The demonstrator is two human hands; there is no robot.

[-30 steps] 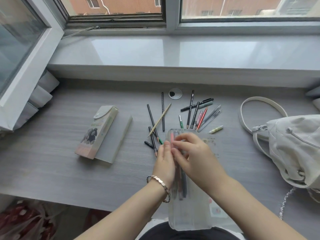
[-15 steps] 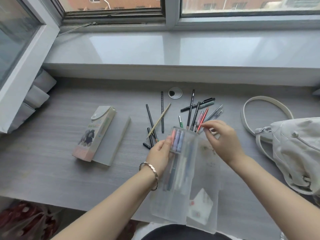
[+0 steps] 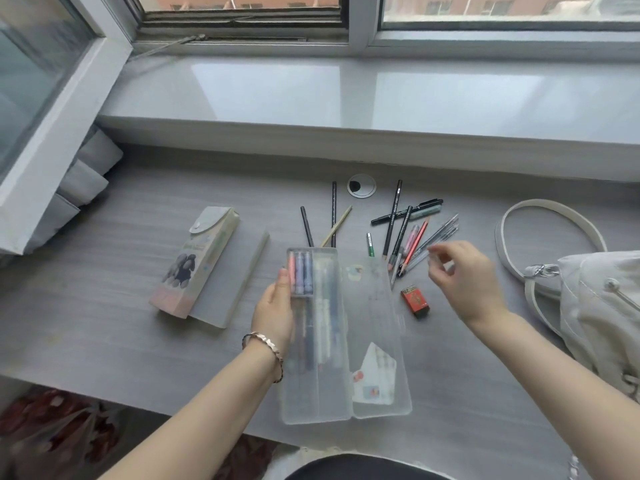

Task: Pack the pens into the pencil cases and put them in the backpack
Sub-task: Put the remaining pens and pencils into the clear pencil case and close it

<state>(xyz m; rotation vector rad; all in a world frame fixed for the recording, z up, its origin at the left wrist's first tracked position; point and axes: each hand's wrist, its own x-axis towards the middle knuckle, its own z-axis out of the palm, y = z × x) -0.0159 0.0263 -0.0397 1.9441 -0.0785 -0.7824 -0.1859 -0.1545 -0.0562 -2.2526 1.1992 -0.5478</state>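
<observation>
A clear plastic pencil case [image 3: 322, 386] lies open on the grey desk, its lid [image 3: 377, 306] folded out to the right, with several pens inside. My left hand [image 3: 273, 310] grips its left wall. My right hand [image 3: 464, 278] hovers with fingers apart over the loose pens [image 3: 415, 237], holding nothing. More pencils [image 3: 329, 223] lie beyond the case. A second pencil case [image 3: 194, 261], printed with a dark animal, rests at the left on a grey lid. The white backpack [image 3: 602, 306] sits at the right edge.
A small red box [image 3: 415, 301] lies right of the open lid. A round cable grommet [image 3: 361, 185] is set in the desk behind the pens. The backpack's strap [image 3: 550, 209] loops over the desk. A window sill [image 3: 346, 95] runs along the back.
The clear case's lid has swung fully open to the right and the case lies flat. My right hand left the case and moved right, over the loose pens. A red box is now exposed.
</observation>
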